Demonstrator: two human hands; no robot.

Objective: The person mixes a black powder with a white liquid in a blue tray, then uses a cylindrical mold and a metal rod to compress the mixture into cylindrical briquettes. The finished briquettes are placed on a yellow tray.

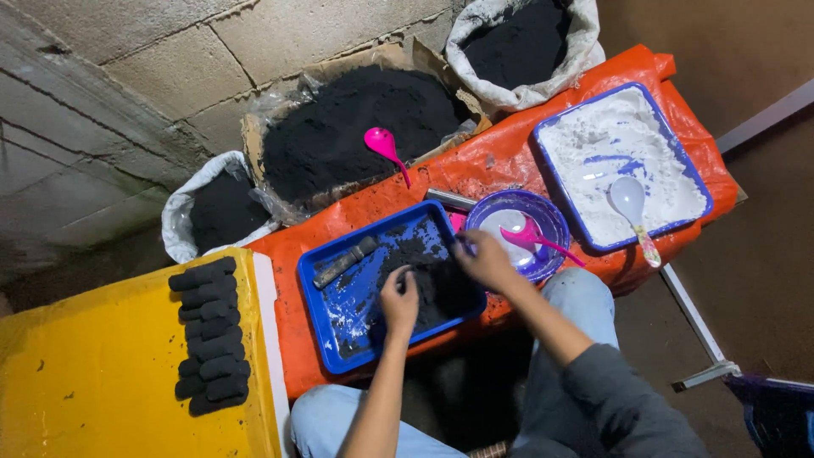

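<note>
Both hands (398,298) palm-down in black powder (441,284)

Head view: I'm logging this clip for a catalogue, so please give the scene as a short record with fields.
Setting: orange sheet beside a block wall
Left hand: resting in black powder in the blue tray
Right hand: at the tray's far edge, beside the purple bowl
In tray: dark tool
Bowl contents: white liquid, pink spoon
White powder tray: holds a white spoon
Yellow surface: stacked black briquettes
Behind: sacks of black powder, pink scoop
</note>
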